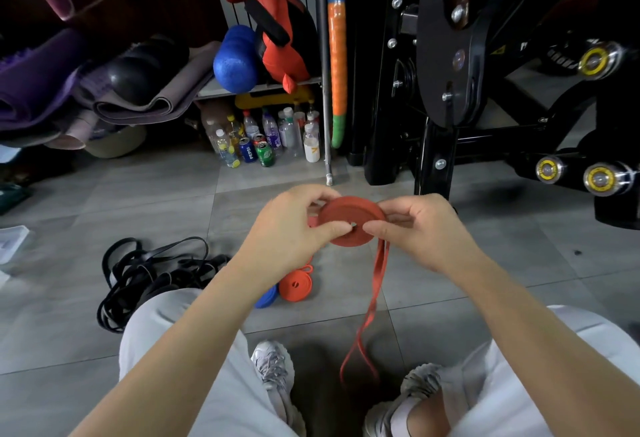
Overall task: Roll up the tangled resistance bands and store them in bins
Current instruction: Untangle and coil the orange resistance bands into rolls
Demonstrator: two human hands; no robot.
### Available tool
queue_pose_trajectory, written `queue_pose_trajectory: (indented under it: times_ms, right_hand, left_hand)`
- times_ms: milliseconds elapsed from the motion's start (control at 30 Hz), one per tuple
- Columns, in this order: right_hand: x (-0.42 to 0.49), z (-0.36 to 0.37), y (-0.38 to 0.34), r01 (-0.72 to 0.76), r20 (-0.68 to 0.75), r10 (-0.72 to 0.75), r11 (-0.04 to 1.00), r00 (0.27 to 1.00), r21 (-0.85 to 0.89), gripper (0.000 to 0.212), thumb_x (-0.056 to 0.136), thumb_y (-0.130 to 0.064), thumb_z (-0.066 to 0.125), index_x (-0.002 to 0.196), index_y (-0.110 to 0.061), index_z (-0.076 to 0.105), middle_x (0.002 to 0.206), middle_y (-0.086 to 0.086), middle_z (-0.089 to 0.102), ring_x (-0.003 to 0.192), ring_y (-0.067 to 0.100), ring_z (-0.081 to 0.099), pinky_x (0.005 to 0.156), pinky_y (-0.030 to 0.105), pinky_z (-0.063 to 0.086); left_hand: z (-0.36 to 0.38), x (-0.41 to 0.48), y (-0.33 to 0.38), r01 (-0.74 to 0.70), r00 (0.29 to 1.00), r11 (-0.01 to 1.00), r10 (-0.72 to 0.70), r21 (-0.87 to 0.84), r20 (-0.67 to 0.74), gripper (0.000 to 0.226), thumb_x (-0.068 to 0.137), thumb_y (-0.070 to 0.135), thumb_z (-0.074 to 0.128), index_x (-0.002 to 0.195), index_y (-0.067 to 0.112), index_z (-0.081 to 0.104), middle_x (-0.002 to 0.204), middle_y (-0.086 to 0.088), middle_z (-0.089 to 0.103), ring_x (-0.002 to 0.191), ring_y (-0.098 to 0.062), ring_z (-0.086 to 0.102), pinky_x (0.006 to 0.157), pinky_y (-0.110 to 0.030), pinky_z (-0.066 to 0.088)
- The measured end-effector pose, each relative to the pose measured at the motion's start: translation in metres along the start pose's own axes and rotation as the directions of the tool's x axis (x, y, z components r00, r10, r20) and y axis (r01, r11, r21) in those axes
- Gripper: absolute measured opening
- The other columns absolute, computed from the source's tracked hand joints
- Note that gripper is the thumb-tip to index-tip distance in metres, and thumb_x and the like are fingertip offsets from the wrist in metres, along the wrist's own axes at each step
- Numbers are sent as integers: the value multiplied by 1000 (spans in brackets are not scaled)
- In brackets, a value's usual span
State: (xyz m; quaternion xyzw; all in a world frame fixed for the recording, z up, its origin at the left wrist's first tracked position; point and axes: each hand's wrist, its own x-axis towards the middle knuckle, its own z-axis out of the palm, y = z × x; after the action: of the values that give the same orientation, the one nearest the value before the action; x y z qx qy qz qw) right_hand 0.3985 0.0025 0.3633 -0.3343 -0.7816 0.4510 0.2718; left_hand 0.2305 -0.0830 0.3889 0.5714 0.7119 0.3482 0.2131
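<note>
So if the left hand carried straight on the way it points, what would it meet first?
The left hand pinches the red roll, so that comes first; just beyond, it would likely meet the right hand.

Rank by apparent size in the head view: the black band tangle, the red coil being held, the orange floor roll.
1. black band tangle
2. red coil, nearer the camera, so true rank unsure
3. orange roll
</note>
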Motion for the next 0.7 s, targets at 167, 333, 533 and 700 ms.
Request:
queue_pose_trajectory:
  times_ms: [167, 333, 533, 700]
  right_hand:
    - [2, 1, -6, 85, 69, -70, 963, 995, -256, 20, 78, -24, 74, 98, -21, 74, 86, -6, 74, 85, 0, 65, 83, 21, 51]
    - [0, 0, -5, 85, 84, -62, 948, 995, -307, 20, 78, -24, 74, 97, -20, 75, 86, -4, 74, 85, 2, 65, 76, 7, 46]
    - [4, 3, -5, 71, 97, -45, 955, 994, -289, 20, 77, -23, 75, 97, -19, 74, 89, -4, 74, 87, 2, 65, 81, 16, 49]
    - [2, 7, 2, -3, 51, 9, 995, 999, -100, 24, 74, -19, 78, 98, -19, 73, 84, -6, 73, 80, 2, 68, 84, 22, 54]
  left_hand:
    - [-4, 5, 15, -136, 989, 941, 110, 311, 99, 15, 83, 29, 67, 98, 31, 69, 95, 12, 69, 92, -10, 61, 85, -35, 48]
    - [-2, 7, 16, -84, 994, 949, 56, 304, 98, 10, 80, 26, 71, 90, 28, 70, 89, 12, 68, 87, -9, 61, 82, -30, 48]
    - [4, 8, 20, -187, 970, 825, 67, 534, 235, 25, 85, 35, 63, 106, 22, 63, 100, 2, 64, 96, -20, 57, 77, -31, 42]
    - [-3, 13, 16, -118, 977, 921, 40, 371, 210, 18, 80, 29, 71, 98, 26, 70, 93, 6, 69, 87, -10, 59, 77, -25, 45]
